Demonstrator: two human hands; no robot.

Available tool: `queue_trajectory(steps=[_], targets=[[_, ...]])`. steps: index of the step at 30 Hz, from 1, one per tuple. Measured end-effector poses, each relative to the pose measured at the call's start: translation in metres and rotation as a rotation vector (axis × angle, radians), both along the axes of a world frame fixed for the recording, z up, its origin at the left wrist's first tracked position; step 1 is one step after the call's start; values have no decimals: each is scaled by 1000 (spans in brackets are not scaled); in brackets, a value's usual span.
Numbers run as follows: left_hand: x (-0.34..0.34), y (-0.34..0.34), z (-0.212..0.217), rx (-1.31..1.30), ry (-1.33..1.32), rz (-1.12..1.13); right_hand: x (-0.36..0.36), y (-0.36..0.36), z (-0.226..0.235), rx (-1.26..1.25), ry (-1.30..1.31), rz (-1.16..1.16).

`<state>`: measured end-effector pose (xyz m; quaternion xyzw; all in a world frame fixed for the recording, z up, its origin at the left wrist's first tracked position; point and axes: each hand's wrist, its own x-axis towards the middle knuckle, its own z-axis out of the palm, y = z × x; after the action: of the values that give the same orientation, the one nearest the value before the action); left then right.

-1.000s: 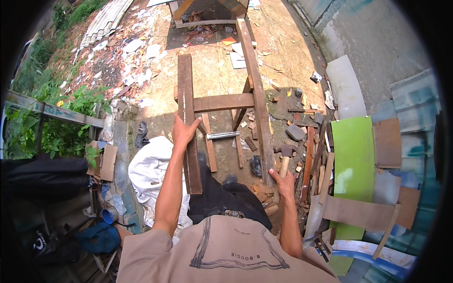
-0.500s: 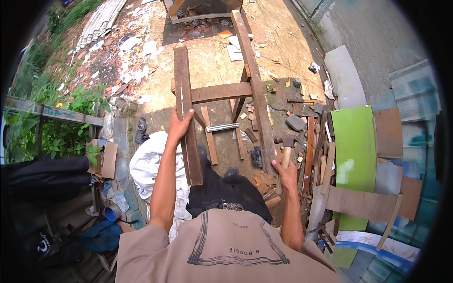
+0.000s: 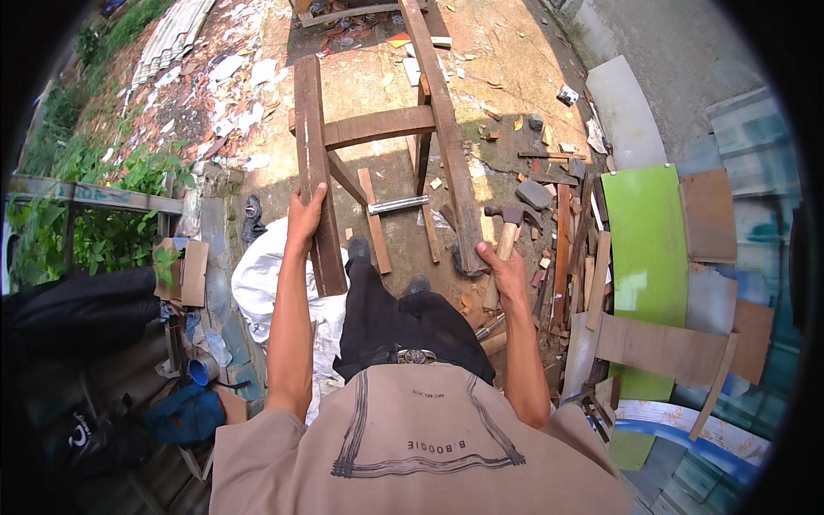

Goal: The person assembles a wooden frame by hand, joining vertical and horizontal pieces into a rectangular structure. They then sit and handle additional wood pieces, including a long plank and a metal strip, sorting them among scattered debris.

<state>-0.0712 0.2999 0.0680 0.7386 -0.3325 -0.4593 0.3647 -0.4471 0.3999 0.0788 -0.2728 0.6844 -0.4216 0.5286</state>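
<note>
A brown wooden frame (image 3: 378, 127), with two long side pieces joined by a crosspiece, is tilted up in front of me, more struts showing beneath. My left hand (image 3: 306, 213) is closed around its left side piece, the thumb along the top. In my right hand (image 3: 508, 273) is a claw hammer (image 3: 508, 235), held by its wooden handle with the head pointing away from me. The right thumb lies against the near end of the frame's right side piece. Between the side pieces, lower down, shows a short shiny metal bar (image 3: 399, 205).
A white sack (image 3: 262, 270) lies at my left foot. To the right are wood offcuts, a grey stone (image 3: 534, 194) and a green board (image 3: 648, 275). A blue cup (image 3: 203, 371) sits at the lower left. Another wooden piece of furniture (image 3: 356, 14) stands at the far edge.
The frame has shifted left and slightly away, with both hands moving along with it. My view has tilted a little downward. The grip on frame and hammer stays the same.
</note>
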Motion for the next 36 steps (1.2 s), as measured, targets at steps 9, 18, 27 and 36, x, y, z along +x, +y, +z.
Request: queue_trajectory(steps=[9,18,27,36], targets=[[12,45,-10,220,298,-71,-2,3,-3,-17,-9,59],[9,69,-22,120,800,34,-32,57,-58,230,-81,-22],[17,69,-46,88,1002,-82,-43,153,-157,759,-101,43],[14,73,-41,40,897,-128,-21,221,-216,872,-390,-14]])
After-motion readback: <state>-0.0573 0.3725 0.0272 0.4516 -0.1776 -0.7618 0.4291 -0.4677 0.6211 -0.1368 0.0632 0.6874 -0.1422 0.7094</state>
